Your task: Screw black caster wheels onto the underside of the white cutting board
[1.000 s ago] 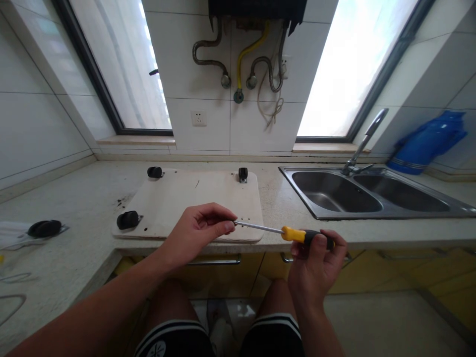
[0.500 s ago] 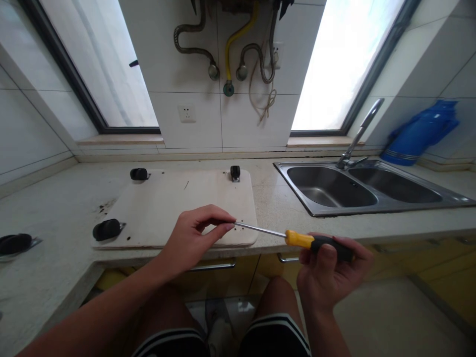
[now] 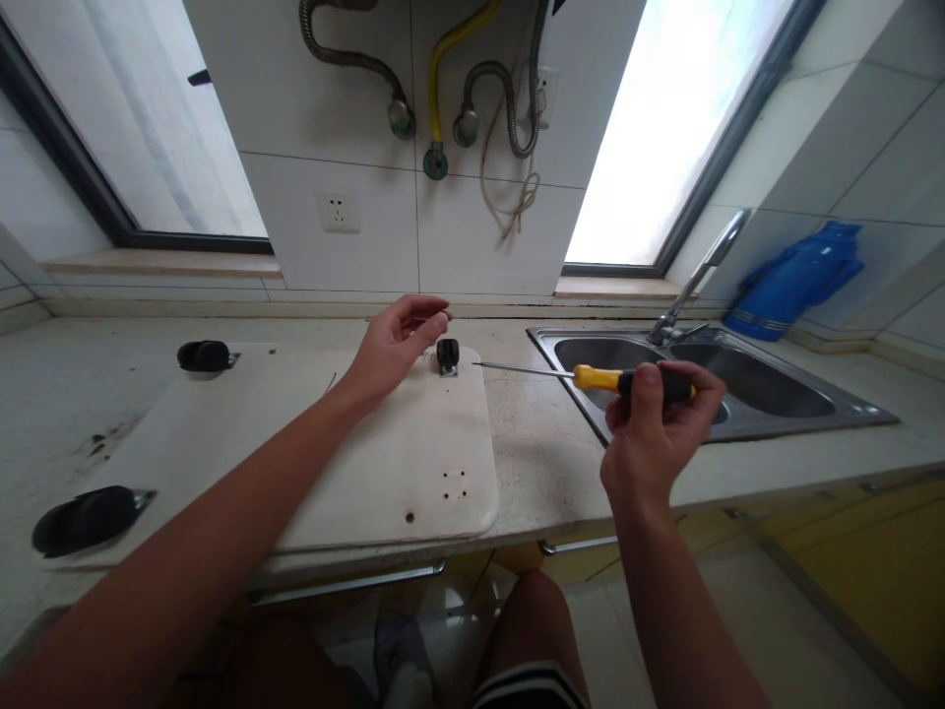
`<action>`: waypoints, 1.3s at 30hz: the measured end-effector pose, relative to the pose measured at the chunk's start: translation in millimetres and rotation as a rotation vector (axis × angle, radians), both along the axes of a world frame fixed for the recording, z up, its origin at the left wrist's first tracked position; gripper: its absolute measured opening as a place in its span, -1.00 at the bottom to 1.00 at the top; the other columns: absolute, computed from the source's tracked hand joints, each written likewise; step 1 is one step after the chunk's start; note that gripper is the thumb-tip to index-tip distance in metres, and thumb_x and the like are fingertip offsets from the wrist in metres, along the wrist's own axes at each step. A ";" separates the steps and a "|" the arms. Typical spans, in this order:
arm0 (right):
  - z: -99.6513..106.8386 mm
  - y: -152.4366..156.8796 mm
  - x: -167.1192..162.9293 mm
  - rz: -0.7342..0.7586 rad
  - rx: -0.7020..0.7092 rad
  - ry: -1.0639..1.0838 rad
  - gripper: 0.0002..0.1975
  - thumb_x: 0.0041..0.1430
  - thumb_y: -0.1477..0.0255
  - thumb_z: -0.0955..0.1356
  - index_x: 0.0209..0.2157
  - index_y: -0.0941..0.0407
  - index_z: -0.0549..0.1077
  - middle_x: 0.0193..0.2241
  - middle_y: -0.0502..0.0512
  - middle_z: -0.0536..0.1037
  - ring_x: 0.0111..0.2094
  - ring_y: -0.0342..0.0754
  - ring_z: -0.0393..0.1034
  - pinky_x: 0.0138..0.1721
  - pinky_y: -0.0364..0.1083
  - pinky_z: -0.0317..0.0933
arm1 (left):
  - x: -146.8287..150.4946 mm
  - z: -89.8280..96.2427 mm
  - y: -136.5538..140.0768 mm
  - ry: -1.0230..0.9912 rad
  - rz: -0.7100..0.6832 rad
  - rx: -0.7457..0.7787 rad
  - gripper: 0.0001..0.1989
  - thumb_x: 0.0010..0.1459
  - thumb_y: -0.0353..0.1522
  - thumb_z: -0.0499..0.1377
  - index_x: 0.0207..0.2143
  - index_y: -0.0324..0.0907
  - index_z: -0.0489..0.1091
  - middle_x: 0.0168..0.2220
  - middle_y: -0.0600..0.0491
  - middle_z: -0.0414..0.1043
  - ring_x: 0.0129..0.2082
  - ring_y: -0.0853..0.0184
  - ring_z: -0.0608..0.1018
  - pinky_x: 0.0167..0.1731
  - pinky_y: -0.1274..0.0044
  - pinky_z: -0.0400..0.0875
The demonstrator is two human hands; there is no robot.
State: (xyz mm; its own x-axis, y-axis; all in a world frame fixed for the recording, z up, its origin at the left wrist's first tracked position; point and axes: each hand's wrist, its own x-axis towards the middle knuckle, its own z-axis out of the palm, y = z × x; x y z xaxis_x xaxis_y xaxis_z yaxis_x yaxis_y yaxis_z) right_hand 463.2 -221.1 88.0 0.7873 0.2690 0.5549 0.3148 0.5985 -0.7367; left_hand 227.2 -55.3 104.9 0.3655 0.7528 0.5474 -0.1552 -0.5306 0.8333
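My right hand (image 3: pixel 654 423) is wrapped round the black and yellow handle of a screwdriver (image 3: pixel 598 378), whose thin metal shaft points left. The screwdriver's tip is just right of a small black caster (image 3: pixel 447 356) with a metal plate, at the far right corner of a white board (image 3: pixel 369 473). My left hand (image 3: pixel 391 345) hovers at that caster's left, fingers loosely curved and apart from the thumb, with nothing visible in them. Two more casters, one at the far left (image 3: pixel 205 356) and one at the near left (image 3: pixel 89 520), stand on the board. Several small holes mark its near right corner.
The board lies on a pale countertop (image 3: pixel 524 463). A steel double sink (image 3: pixel 546 345) with a tap (image 3: pixel 701 281) is to the right, beside a blue thermos-shaped container (image 3: pixel 793 281). Hoses and a yellow pipe (image 3: pixel 435 89) run down the tiled wall. Drawer handles (image 3: pixel 354 583) project below the counter edge.
My left hand has let go of the screwdriver's tip and moved up to the far right caster. The screwdriver, in my right hand, has moved up and away from the near edge. The view has shifted.
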 end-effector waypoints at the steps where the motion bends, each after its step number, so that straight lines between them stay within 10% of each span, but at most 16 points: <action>1: 11.5 11.1 0.7 0.001 0.012 -0.059 -0.52 0.23 0.11 0.59 -0.05 0.00 0.36 -0.34 -0.14 0.39 -0.55 -0.27 0.24 -0.60 -0.23 0.16 | 6.0 -5.0 17.1 0.021 0.069 0.032 -0.48 0.23 0.02 0.46 0.03 -0.17 0.62 0.05 -0.15 0.70 0.02 0.14 0.70 0.05 0.34 0.59; 7: 71.8 71.5 -26.0 0.024 0.117 -0.775 -0.64 0.31 0.30 0.56 0.05 -0.01 0.46 -0.01 0.05 0.46 -0.43 -0.27 0.25 -0.50 -0.16 0.19 | 22.1 -48.8 54.4 0.094 0.161 0.021 -0.60 0.34 -0.04 0.32 -0.01 -0.16 0.65 0.02 -0.12 0.72 -0.05 0.17 0.69 0.00 0.35 0.58; 13: 79.3 118.8 -61.1 0.144 0.044 -1.097 -0.72 0.45 0.32 0.47 0.10 0.00 0.44 -0.02 0.06 0.58 -0.36 -0.19 0.41 -0.35 -0.11 0.39 | 17.8 -59.0 52.4 0.126 0.089 0.082 -0.73 0.34 -0.25 0.32 0.03 -0.14 0.64 -0.01 -0.07 0.73 -0.09 0.18 0.72 -0.09 0.38 0.63; 39: 60.4 137.0 -69.0 0.119 0.055 -1.223 -0.75 0.47 0.34 0.46 0.10 0.06 0.50 -0.14 0.06 0.69 -0.25 -0.06 0.57 -0.29 -0.04 0.37 | 25.1 -61.4 54.3 0.119 0.177 0.079 -0.89 0.41 -0.30 0.29 -0.09 -0.13 0.56 -0.22 0.03 0.70 -0.14 0.18 0.69 -0.11 0.36 0.64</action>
